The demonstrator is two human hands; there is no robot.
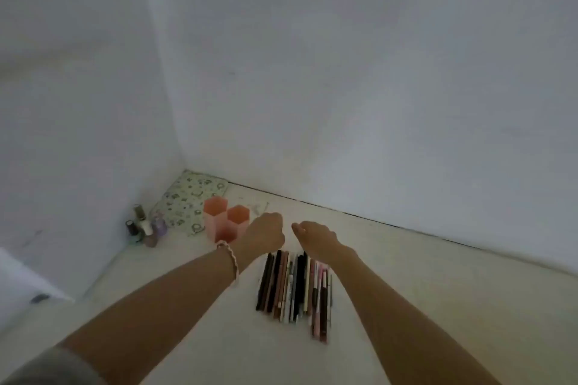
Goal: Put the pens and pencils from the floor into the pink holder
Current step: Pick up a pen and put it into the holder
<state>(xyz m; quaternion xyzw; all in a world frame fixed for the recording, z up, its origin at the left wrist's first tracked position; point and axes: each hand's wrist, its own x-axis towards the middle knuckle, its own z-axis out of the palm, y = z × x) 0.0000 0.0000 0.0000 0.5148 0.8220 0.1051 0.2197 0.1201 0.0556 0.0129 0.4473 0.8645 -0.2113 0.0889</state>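
Both arms are stretched out over the floor [406, 275], left hand [266, 233] and right hand [316, 236] each curled loosely with nothing visibly held, though the fingers are mostly tucked out of sight so can't say for sure. The pens and pencils [295, 286] lie side by side on the floor just below the hands. The pink holder [225, 222] stands upright right next to the left hand, with some little bottles [145, 225] in the corner.

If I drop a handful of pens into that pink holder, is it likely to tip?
Possibly. The pink holder looks like thin, light plastic, tall for its base, and appears empty, so nothing weighs it down. Its joined hexagonal tubes widen the footing, which should help. The pens are long, so leaning ones might lever it over.
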